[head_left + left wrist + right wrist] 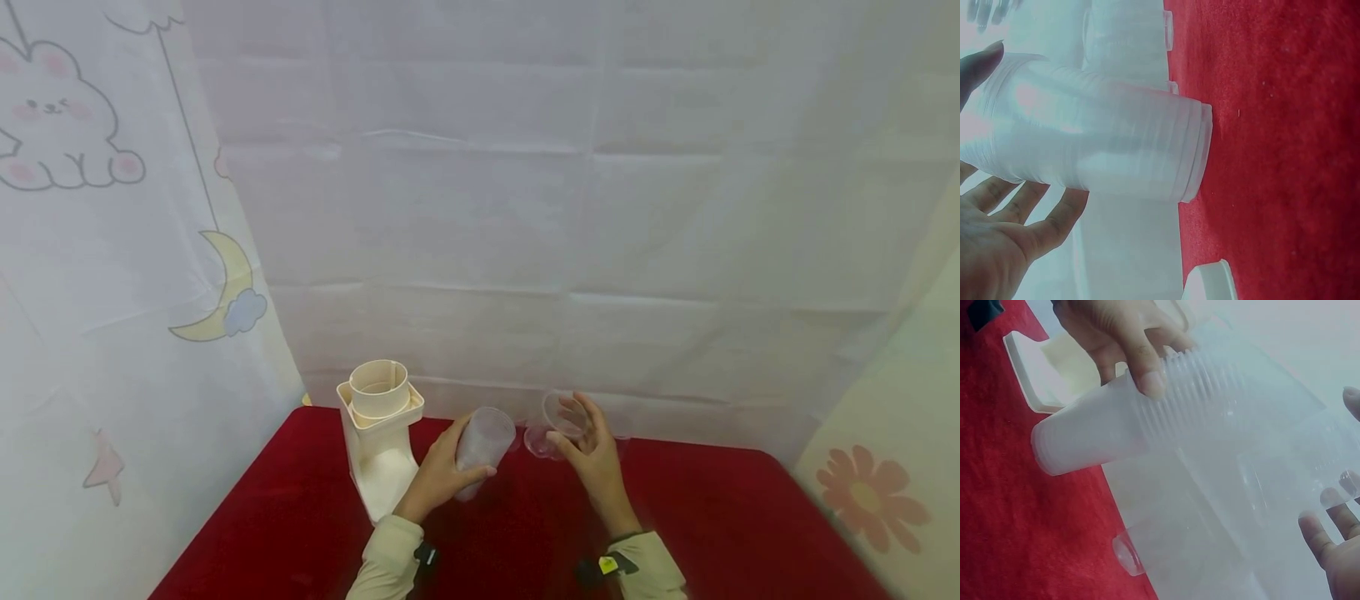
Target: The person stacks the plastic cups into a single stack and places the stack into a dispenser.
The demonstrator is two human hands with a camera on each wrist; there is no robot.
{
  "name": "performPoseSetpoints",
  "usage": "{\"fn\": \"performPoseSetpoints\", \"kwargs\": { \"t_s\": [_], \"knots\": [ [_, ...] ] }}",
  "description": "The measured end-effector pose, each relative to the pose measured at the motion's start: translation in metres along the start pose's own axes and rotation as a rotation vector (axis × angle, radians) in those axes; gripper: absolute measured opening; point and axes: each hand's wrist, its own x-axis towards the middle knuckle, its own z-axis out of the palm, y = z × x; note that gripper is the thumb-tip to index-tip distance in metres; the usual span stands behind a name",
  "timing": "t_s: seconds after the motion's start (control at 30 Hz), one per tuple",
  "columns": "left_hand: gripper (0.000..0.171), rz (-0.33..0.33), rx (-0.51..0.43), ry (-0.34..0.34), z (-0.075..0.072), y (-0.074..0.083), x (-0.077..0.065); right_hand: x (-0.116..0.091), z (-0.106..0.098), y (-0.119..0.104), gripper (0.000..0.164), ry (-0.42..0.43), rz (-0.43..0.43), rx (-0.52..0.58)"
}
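My left hand (pixel 441 473) grips a tilted stack of clear plastic cups (pixel 486 440). In the left wrist view its fingers and thumb lie round the nested cups (pixel 1116 137), whose bases point toward the red cloth. To the right of the stack, my right hand (pixel 600 467) holds a single clear plastic cup (pixel 558 414) between thumb and fingers, apart from the stack. The right wrist view shows the stack (pixel 1085 437) in the left hand (pixel 1125 331), with right fingers (pixel 1316 540) by the hazy, see-through cup at the right edge.
A cream plastic piece with a round open tube (pixel 381 400) on top stands on the red-covered table (pixel 712 517), left of my left hand. Another clear cup (pixel 538 442) stands near the back edge, partly behind my right hand. White sheets (pixel 465 225) hang behind the table.
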Motion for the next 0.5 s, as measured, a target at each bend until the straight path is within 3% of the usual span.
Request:
{"fn": "performPoseSetpoints", "kwargs": {
  "t_s": [0.5],
  "knots": [
    [0.087,0.01,-0.002,0.003,0.0017,-0.0011,-0.0003,0.0054,-0.0028,-0.0046,0.073,0.015,-0.032,0.004]
  ]
}}
